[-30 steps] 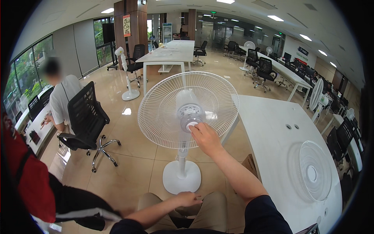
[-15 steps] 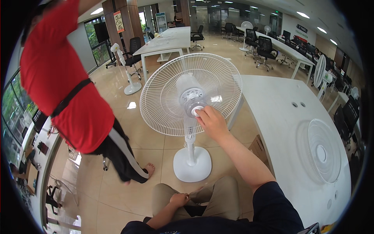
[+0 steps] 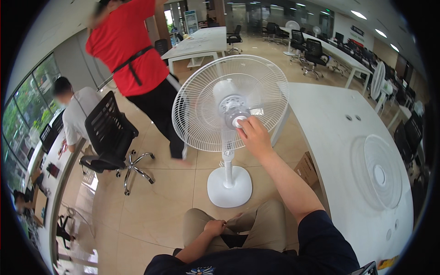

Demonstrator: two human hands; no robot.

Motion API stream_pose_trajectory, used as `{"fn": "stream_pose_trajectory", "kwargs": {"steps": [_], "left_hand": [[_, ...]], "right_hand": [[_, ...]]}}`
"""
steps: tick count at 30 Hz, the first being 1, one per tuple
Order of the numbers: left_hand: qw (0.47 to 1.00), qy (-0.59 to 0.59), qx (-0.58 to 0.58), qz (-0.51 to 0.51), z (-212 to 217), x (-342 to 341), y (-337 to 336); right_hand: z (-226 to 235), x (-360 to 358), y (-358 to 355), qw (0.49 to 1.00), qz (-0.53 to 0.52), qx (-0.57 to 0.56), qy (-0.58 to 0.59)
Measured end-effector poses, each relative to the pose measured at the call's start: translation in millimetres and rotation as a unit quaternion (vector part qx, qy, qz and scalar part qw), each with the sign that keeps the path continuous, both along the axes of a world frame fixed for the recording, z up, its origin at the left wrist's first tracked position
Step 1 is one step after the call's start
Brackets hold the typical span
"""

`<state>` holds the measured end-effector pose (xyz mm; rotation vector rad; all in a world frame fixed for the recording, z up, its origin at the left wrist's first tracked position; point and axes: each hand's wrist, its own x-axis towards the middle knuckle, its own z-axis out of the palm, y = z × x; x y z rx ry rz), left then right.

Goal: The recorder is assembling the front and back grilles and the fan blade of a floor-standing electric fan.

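Seated person at the desk (image 3: 75,117): at nine o'clock, in a white top beside a black office chair (image 3: 112,137); hidden half a second ago, now uncovered again.
Person in red (image 3: 133,46): at eleven o'clock, walking away toward the far tables; half a second ago this figure filled the left of the view close by, and a second ago showed only as a red sleeve at the lower left edge.
Left hand (image 3: 215,227): at six o'clock, closed loosely in a narrow fist on the khaki knee (image 3: 201,224), holding nothing; it rests where it did in both earlier frames.
Pedestal fan (image 3: 229,103): just above centre, upright on its round white base (image 3: 229,185), rear grille on, front grille off, hub bare.
Right hand (image 3: 254,135): just right of centre, fingers pinched narrowly on the white cap (image 3: 238,121) at the fan's hub; the hand sits at about five o'clock of the cap, as before.
Change at the hub: the wrist looks slightly more turned than half a second ago, which I judge to be twisting of the cap; whether it loosens or tightens I cannot tell.
Loose front grille (image 3: 378,174): at three o'clock, lying flat on the white table (image 3: 330,119), unmoved.
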<state>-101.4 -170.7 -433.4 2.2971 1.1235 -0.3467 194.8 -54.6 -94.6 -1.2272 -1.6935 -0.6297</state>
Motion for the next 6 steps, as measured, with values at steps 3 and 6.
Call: {"fn": "stream_pose_trajectory", "kwargs": {"steps": [3,6], "left_hand": [[1.0,-0.021,-0.018,0.012,-3.3,-0.9,1.8],[1.0,-0.022,-0.012,0.001,-5.7,0.0,0.8]], "right_hand": [[-4.0,5.7,2.5,1.0,-0.006,0.0,0.002],[-7.1,6.2,5.7,1.0,-0.017,-0.003,-0.005]]}}
